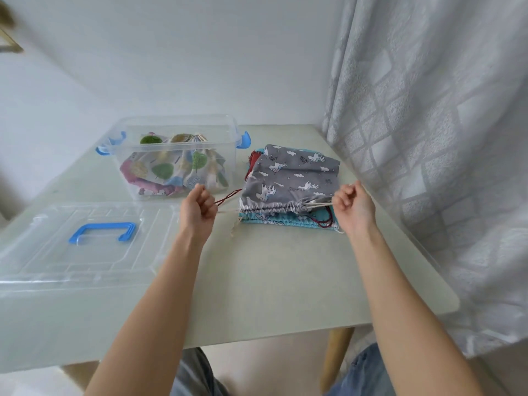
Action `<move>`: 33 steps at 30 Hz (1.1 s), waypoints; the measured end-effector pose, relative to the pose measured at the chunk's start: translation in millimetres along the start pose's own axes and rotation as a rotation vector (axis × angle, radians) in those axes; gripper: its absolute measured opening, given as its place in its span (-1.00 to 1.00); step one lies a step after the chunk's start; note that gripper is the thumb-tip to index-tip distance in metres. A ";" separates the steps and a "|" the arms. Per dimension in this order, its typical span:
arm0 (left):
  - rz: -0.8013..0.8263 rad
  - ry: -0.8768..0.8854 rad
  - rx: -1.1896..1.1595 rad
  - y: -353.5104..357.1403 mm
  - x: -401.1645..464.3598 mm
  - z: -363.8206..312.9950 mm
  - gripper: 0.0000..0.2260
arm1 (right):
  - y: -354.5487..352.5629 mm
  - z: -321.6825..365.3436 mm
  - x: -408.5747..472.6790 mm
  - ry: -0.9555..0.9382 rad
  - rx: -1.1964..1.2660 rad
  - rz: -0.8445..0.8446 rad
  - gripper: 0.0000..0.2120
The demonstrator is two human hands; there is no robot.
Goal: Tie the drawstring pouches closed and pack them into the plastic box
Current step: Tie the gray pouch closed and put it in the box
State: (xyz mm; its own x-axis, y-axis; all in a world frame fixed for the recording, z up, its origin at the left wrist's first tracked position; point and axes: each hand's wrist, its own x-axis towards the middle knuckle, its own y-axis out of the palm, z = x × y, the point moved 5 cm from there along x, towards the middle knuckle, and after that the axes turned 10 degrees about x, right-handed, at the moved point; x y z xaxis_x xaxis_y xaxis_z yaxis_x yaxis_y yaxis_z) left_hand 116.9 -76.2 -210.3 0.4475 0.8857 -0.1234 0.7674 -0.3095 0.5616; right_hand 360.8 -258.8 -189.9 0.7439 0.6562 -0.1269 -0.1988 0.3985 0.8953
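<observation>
A grey pouch (297,175) printed with white unicorns lies on top of a small stack, over a teal pouch (285,222) and a red one (253,162). Its near hem is gathered along a cream drawstring (228,211). My left hand (198,207) is shut on the string's left end, and my right hand (353,208) is shut on the right end beside the hem. The strings run taut outward from the pouch. The clear plastic box (177,130) with blue latches stands behind my left hand and holds a tree-print pouch (177,167).
The box's clear lid (85,247) with a blue handle lies flat at the near left of the pale table (271,275). A patterned grey curtain (428,124) hangs along the table's right edge. A dark red cord (228,197) trails left from the stack.
</observation>
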 end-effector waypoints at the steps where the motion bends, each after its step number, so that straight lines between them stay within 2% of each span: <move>1: -0.032 0.082 0.284 -4.4 -0.5 -3.2 -0.69 | -1.1 0.2 0.9 -0.031 -0.170 -0.014 -0.65; 3: -0.068 0.255 0.757 -8.3 -4.7 -13.5 -0.76 | 0.5 1.0 -1.7 -0.128 -0.513 -0.009 -0.65; 6: -0.083 0.466 1.244 -10.2 -12.6 -24.0 -0.88 | -0.4 1.9 -2.3 -0.275 -0.872 0.023 -0.65; 8: -0.034 0.608 1.450 -7.4 -16.9 -25.3 -0.88 | -0.2 5.3 -3.0 -0.417 -1.156 0.077 -0.66; 11: 0.117 0.787 1.739 9.2 -23.6 -16.2 -0.82 | 9.0 -0.6 -10.7 -0.566 -1.558 0.282 -0.70; 14: 0.203 0.945 1.866 23.6 -26.5 -5.1 -0.60 | 20.8 -22.1 -22.1 -0.667 -1.923 0.526 -0.75; 16: 0.192 1.007 1.908 29.4 -26.2 -2.1 -0.64 | 25.0 -31.8 -28.4 -0.847 -2.113 0.595 -0.74; 18: 0.216 1.034 1.937 32.3 -24.1 -0.3 -0.71 | 26.8 -33.4 -34.7 -1.063 -2.158 0.647 -0.72; 20: 0.255 1.093 1.933 32.5 -23.5 -1.5 -0.66 | 27.3 -30.6 -38.3 -1.217 -2.178 0.695 -0.66; 22: 0.316 1.196 1.932 32.1 -25.9 -3.7 -0.58 | 27.0 -25.3 -38.4 -1.333 -2.175 0.740 -0.61; 25: 0.458 1.325 1.992 30.9 -29.5 -5.6 -0.57 | 27.0 -13.3 -38.4 -1.474 -2.182 0.777 -0.59; 28: 0.495 1.380 2.036 28.8 -29.8 -13.6 -0.59 | 24.1 2.7 -33.3 -1.525 -2.189 0.766 -0.59; 33: 0.352 1.318 2.024 33.5 -31.6 -20.0 -0.56 | 21.8 14.4 -31.2 -1.473 -2.155 0.737 -0.59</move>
State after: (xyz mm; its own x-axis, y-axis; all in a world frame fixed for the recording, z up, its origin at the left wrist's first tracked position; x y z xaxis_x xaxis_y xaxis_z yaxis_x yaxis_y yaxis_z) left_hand 119.3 -107.6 -171.2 0.8157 0.1716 0.5524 0.4285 0.4623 -0.7763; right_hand 342.4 -279.8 -160.3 -0.0848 0.6872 0.7215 0.2069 0.7205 -0.6619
